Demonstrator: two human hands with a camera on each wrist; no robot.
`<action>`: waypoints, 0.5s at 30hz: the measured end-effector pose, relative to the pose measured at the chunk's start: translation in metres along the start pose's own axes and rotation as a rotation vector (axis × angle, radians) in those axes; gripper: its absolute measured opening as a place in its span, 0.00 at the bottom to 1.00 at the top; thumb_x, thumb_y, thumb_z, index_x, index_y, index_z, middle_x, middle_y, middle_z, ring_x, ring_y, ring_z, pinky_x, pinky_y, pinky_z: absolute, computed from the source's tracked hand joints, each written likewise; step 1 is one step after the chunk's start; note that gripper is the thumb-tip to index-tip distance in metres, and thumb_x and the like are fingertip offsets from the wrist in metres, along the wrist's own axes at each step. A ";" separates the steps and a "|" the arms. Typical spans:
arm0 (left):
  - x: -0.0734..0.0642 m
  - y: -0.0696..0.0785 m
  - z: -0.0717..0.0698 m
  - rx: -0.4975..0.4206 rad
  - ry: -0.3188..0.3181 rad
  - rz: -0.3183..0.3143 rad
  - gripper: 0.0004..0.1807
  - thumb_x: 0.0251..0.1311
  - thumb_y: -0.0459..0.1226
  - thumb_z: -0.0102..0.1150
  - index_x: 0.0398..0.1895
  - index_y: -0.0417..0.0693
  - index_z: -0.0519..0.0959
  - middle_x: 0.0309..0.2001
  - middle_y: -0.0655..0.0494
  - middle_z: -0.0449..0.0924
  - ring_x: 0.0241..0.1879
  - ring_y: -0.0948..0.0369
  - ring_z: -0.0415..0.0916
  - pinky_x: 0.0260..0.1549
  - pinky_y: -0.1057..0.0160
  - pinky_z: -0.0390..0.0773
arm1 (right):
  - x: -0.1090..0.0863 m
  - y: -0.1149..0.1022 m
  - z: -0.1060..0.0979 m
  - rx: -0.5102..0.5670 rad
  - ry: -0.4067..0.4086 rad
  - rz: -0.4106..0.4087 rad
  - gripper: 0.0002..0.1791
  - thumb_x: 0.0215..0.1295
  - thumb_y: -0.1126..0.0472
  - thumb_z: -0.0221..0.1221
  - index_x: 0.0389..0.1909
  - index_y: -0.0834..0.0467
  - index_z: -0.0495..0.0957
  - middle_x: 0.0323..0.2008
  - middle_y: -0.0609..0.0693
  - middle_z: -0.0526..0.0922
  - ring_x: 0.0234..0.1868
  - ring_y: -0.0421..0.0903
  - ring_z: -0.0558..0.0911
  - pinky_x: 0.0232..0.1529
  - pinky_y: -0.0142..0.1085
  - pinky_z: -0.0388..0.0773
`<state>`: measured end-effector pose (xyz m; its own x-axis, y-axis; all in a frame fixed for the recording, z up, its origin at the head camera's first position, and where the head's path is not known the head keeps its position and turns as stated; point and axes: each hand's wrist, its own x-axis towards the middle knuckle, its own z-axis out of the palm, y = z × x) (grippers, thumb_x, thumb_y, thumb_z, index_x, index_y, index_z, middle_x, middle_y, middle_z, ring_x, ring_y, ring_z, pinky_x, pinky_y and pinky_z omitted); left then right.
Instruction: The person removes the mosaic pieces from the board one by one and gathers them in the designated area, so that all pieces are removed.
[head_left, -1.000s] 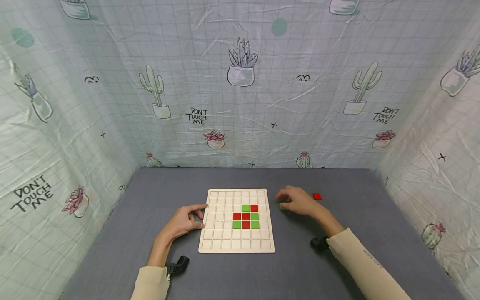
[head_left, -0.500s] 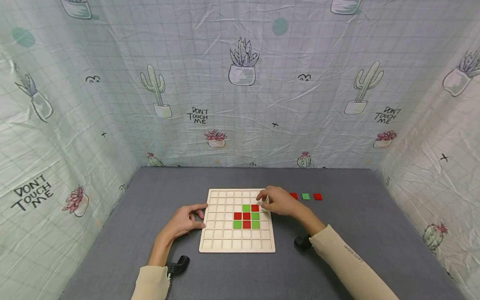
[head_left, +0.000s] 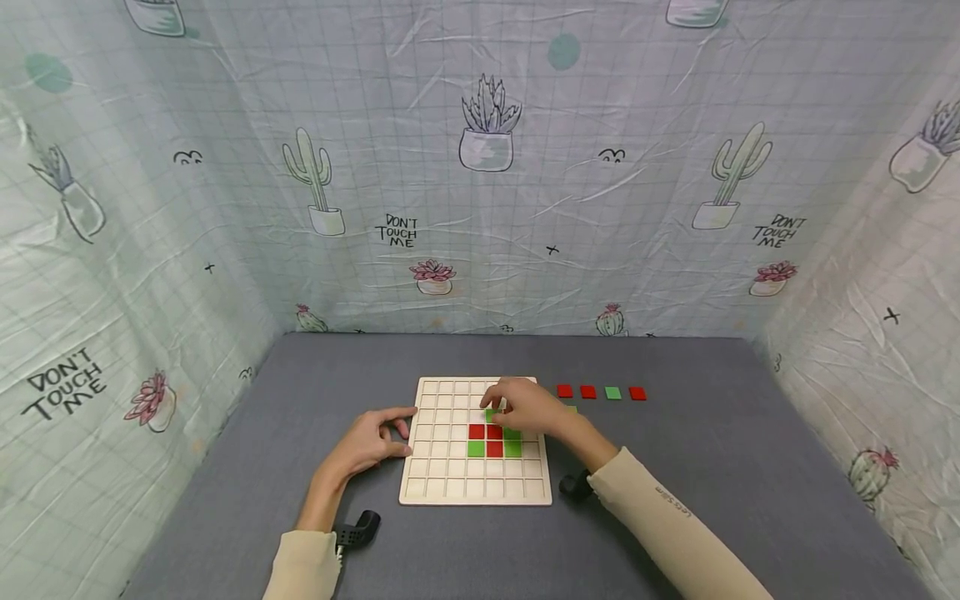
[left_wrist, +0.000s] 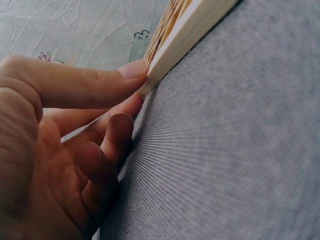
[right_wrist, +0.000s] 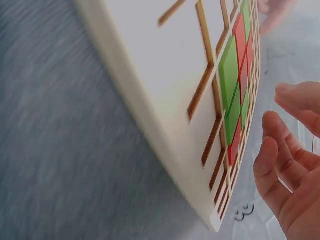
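Note:
A pale wooden grid board (head_left: pixel 435 492) lies flat on the table. Several red and green square tiles sit in its cells, among them a red tile (head_left: pixel 494 432) and a green tile (head_left: pixel 476 448). My left hand (head_left: pixel 363 437) touches the board's left edge with thumb and index finger spread apart, also visible in the left wrist view. Above the upper right cells hovers my right hand (head_left: pixel 532 404), its fingers bent loosely, thumb and fingertips apart around a green tile (head_left: pixel 491 415). No tile shows between them. In the right wrist view these fingers (right_wrist: pixel 270 165) hang clear of the board.
Right of the board lies a row of loose tiles, including a red tile (head_left: pixel 588 392) and a green tile (head_left: pixel 612 392). Another green tile (head_left: pixel 572 408) peeks out beside the right wrist. A patterned cloth (head_left: pixel 480 275) rises behind the grey table (head_left: pixel 675 433).
My right hand has moved left from the loose tiles to above the board, uncovering the row of tiles. The left hand stays at the board's edge. Visible tiles on the board keep their places.

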<state>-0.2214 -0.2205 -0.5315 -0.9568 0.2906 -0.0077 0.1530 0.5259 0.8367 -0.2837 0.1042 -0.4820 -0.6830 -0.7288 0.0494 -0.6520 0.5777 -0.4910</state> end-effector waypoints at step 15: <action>0.002 0.000 0.000 -0.008 0.016 -0.002 0.35 0.52 0.32 0.75 0.67 0.41 0.78 0.38 0.49 0.83 0.12 0.69 0.59 0.13 0.66 0.67 | 0.011 -0.018 0.012 -0.010 -0.077 0.001 0.11 0.65 0.61 0.68 0.47 0.52 0.87 0.38 0.45 0.85 0.36 0.38 0.78 0.39 0.33 0.76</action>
<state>-0.2231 -0.2199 -0.5318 -0.9608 0.2772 -0.0007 0.1494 0.5198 0.8411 -0.2757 0.0811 -0.4835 -0.6567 -0.7539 -0.0179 -0.6549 0.5819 -0.4822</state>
